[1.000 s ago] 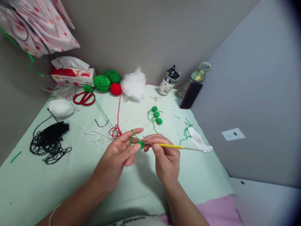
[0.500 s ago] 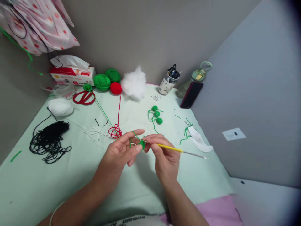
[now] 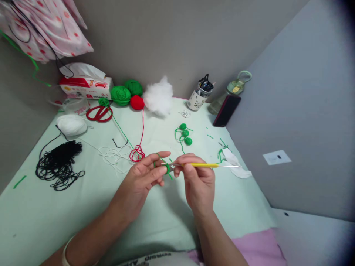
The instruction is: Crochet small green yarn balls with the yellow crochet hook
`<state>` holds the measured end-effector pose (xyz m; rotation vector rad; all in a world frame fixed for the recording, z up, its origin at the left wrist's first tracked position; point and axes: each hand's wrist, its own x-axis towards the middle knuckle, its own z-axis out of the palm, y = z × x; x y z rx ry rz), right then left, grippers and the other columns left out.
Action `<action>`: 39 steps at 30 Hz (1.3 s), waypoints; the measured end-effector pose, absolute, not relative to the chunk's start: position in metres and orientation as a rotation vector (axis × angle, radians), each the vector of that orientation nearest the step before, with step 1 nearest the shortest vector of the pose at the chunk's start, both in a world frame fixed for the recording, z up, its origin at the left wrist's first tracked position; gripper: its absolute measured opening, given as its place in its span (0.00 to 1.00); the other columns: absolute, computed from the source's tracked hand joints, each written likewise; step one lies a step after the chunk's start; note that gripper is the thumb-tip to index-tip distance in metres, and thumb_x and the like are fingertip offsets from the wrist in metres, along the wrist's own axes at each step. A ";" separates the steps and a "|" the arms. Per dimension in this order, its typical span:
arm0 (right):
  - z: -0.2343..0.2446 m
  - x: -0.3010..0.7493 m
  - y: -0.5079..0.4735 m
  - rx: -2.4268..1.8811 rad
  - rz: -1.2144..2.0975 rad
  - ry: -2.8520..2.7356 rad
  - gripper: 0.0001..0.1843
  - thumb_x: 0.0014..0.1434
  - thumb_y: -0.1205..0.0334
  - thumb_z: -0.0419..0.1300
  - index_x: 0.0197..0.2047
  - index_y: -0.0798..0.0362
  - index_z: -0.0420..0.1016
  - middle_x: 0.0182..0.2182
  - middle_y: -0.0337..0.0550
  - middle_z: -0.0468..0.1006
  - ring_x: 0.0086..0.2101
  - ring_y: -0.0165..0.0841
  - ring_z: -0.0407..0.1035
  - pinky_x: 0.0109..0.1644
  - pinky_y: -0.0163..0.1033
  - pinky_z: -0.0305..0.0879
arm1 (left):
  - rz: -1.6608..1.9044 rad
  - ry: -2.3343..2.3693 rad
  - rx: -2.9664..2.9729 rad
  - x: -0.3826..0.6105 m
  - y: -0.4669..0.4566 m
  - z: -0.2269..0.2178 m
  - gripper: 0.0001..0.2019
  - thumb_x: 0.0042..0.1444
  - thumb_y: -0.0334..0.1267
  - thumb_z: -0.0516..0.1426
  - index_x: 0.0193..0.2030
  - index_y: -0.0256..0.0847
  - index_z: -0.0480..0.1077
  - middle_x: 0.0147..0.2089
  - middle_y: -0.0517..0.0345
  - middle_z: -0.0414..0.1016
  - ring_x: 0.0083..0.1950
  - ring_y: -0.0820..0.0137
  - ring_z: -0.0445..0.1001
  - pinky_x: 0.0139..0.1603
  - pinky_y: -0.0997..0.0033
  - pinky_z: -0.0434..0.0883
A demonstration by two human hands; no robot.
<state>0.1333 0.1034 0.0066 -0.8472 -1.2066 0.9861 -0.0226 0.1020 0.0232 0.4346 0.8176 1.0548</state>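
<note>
Bench (image 3: 69,218): right edge follows the partition (image 3: 299,92); working room extends from the black yarn (image 3: 59,157) to the near edge. Box (image 3: 88,89): far left corner, tissue (image 3: 83,70) protruding. Left hand (image 3: 138,186), index extended, and right hand (image 3: 200,186), closed: above bench centre. Jar (image 3: 196,101): far edge, holding black items. Hook (image 3: 203,165): gripped in right hand, tip at green piece. Green piece (image 3: 168,169): pinched at left thumb tip.

Person, left hand (image 3: 145,179) and right hand (image 3: 199,181) both bare. Left forearm (image 3: 97,227) and right forearm (image 3: 217,232) bare too. Left one wears a thin pale cream band (image 3: 64,254), rounded loop, at near left; material unclear. Light greyish top (image 3: 173,259), only a strip visible near centre, dark block lettering (image 3: 151,257) across it, cut off, unreadable.
</note>
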 end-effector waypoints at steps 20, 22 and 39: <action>0.012 0.130 0.106 -0.846 1.217 -1.019 0.11 0.67 0.53 0.63 0.38 0.51 0.78 0.33 0.42 0.84 0.25 0.28 0.74 0.29 0.35 0.75 | 1.028 0.806 0.505 -0.025 0.100 0.028 0.13 0.56 0.36 0.68 0.49 0.42 0.82 0.35 0.60 0.77 0.34 0.72 0.77 0.41 0.69 0.75; 0.012 0.131 0.106 -0.851 1.251 -1.020 0.12 0.68 0.51 0.62 0.38 0.51 0.76 0.32 0.42 0.84 0.24 0.28 0.74 0.28 0.35 0.74 | 1.019 0.792 0.510 -0.025 0.100 0.029 0.12 0.57 0.36 0.67 0.48 0.42 0.82 0.35 0.59 0.78 0.34 0.71 0.77 0.42 0.68 0.75; 0.009 0.136 0.087 -0.812 0.441 -1.717 0.13 0.71 0.68 0.54 0.51 0.47 0.77 0.36 0.45 0.83 0.42 0.40 0.81 0.44 0.48 0.79 | 1.224 1.077 0.817 -0.022 0.093 0.022 0.13 0.55 0.31 0.68 0.47 0.49 0.83 0.34 0.64 0.74 0.33 0.75 0.76 0.39 0.75 0.75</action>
